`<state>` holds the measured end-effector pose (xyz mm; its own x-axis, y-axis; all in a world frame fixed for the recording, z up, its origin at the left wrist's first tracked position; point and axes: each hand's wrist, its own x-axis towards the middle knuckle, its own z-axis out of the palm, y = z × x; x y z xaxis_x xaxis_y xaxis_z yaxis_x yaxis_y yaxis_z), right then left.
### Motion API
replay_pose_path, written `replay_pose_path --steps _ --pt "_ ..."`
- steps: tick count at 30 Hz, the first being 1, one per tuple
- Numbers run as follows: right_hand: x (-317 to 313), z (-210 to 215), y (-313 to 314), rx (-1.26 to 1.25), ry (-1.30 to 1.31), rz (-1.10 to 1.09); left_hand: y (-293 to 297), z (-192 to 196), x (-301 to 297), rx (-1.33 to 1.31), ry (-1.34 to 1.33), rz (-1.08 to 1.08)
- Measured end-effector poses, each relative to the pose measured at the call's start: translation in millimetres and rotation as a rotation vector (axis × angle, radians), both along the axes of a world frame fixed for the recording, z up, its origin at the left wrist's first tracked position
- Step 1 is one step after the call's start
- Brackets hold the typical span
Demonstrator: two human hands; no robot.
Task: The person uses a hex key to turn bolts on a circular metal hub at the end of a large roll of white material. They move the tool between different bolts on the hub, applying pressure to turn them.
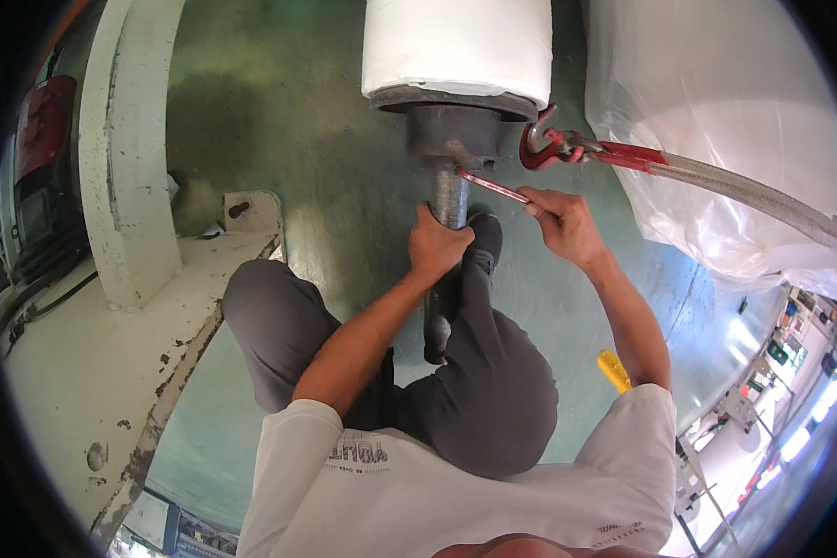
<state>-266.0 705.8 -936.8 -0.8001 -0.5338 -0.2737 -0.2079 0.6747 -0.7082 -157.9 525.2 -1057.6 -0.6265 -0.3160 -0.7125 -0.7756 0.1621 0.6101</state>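
Note:
A large white roll [458, 46] lies at the top, with a dark flange and a dark round collar [452, 135] at its near end. A grey metal shaft [450, 197] runs from the collar towards me, between my legs. My left hand [438, 245] is closed around this shaft below the collar. In my closed right hand [564, 223] is a slim red-and-silver bar-shaped tool [495, 186]. Its far end meets the place where shaft and collar join; the exact contact is too small to make out.
A red hook [549, 147] on a grey strap [744, 191] hangs right of the collar. Plastic-wrapped white material [707, 112] stands at the right. A chipped cream metal base [158, 344] with an upright post [130, 149] is at the left. Something yellow [614, 370] lies near my right arm.

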Motion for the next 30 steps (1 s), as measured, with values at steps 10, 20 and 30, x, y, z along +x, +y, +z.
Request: replay_pose_path --steps 10,20,30 --pt "7 14 -22 0.017 0.067 0.030 -9 -4 3 0.131 0.020 0.008" --pt "-17 38 -32 0.227 -0.301 -0.021 -8 94 -67 -0.563 0.851 -0.898" --pt "55 8 -81 -1.120 0.105 -0.876 -10 89 -70 -0.460 1.247 -0.551"
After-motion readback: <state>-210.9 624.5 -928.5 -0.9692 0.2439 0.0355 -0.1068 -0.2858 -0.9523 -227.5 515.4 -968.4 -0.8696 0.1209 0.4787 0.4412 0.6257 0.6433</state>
